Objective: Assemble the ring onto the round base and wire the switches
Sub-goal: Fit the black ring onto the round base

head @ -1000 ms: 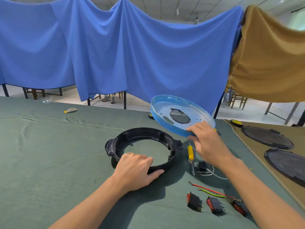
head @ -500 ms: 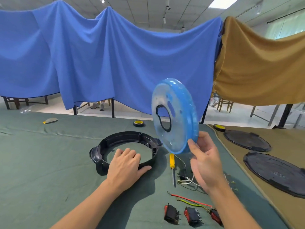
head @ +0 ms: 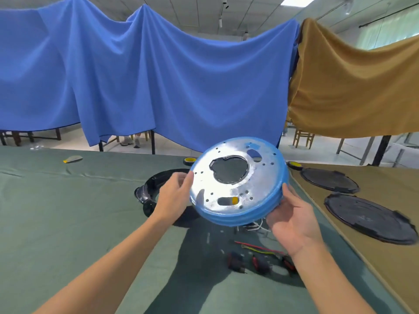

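I hold the round base (head: 238, 182), a silvery metal disc under blue film with a large central hole, tilted in the air above the table. My left hand (head: 174, 193) grips its left rim; my right hand (head: 292, 218) holds its right rim from below. The black ring (head: 152, 189) lies on the green cloth behind my left hand, mostly hidden by the base. Black and red switches (head: 260, 262) with red and yellow-green wires (head: 258, 247) lie on the cloth below the base, blurred.
White wires (head: 256, 227) show under the base. Two black round covers (head: 331, 180) (head: 367, 216) lie on the brown cloth at right. Yellow tape rolls (head: 190, 160) (head: 294, 165) sit at the far edge. Blue and brown cloths hang behind the table.
My left hand left the black ring and took the base's left rim. The base turned from upright on edge to lying tilted, flat face up, between both hands.
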